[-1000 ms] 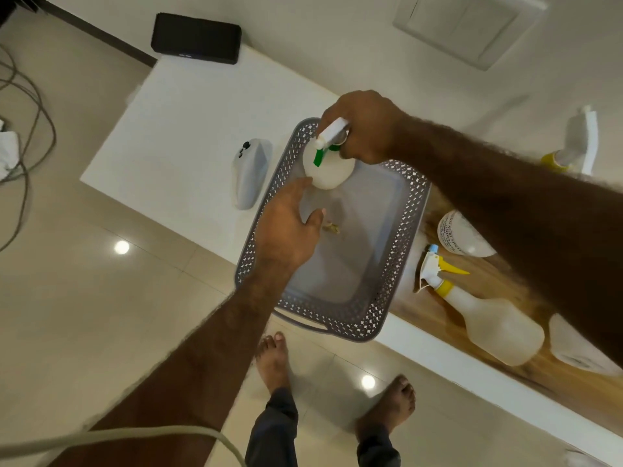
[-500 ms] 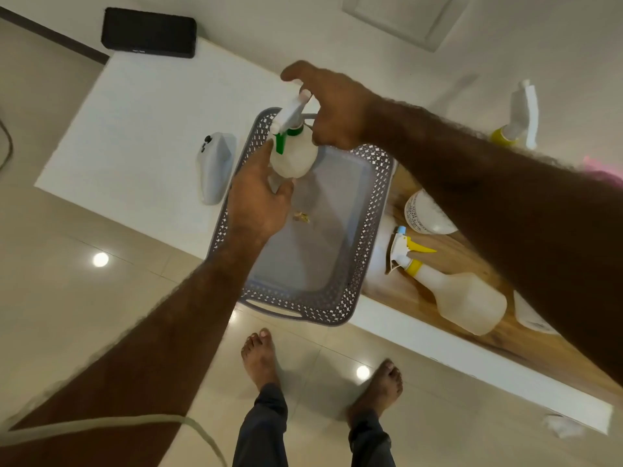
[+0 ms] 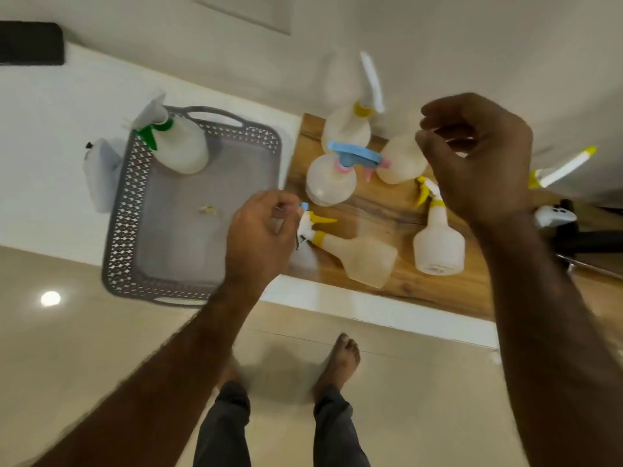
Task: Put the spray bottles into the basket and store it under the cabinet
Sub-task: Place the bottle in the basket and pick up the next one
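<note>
One green-trigger bottle (image 3: pixel 182 146) stands in basket (image 3: pixel 128 210); five bottles remain on tabletop (image 3: pixel 377 210). Left hand (image 3: pixel 261 237) and right hand (image 3: pixel 478 160): grip loosely curled, empty. Storing pending.

Home interior, glossy beige tiled floor (image 3: pixel 84 348) with ceiling-light reflections, bare feet (image 3: pixel 340 358) on it, low white tabletop (image 3: pixel 50 106) with wood-grain inlay against a plain wall, household spray bottles (image 3: pixel 438 244), grey plastic basket (image 3: pixel 121 237), game controller (image 3: pixel 553 215).
</note>
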`<move>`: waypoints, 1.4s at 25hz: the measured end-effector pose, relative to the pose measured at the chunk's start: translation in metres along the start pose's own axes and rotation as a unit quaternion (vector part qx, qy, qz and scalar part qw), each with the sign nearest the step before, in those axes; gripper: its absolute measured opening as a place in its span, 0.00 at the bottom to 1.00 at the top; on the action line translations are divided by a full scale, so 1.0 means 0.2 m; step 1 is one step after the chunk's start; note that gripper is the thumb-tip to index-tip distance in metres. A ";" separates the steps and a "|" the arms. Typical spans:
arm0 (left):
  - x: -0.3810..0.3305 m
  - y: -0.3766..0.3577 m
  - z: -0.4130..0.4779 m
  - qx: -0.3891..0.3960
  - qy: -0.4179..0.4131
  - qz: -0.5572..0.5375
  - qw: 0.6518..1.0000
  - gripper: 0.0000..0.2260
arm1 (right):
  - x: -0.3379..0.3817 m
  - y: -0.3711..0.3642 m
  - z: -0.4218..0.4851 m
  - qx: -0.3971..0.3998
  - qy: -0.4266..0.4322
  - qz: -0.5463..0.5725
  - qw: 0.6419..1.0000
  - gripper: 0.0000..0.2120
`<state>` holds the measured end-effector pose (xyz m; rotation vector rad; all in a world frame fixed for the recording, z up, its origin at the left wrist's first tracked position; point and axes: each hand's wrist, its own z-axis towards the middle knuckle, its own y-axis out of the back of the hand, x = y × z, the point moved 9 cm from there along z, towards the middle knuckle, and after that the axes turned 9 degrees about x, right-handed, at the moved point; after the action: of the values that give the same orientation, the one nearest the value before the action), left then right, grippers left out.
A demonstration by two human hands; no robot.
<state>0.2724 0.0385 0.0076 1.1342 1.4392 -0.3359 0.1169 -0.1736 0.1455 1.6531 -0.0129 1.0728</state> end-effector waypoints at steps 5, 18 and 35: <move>-0.43 -0.55 -0.03 0.156 -0.110 0.030 0.981 0.09 | -0.45 0.27 -0.35 -0.079 -0.079 -0.047 0.993 0.10; -0.39 -1.42 0.09 0.280 0.094 0.192 0.936 0.23 | -1.32 -0.19 -0.69 0.173 -0.453 0.079 0.871 0.37; -0.39 -1.44 -0.02 0.274 0.216 -0.069 0.935 0.13 | -1.27 -0.08 -0.96 0.048 -0.428 0.368 0.824 0.41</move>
<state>0.0314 -0.1294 -0.0393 1.6324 1.8830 -0.6444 -0.1454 -0.1443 -0.0336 2.1625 -1.2950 0.7561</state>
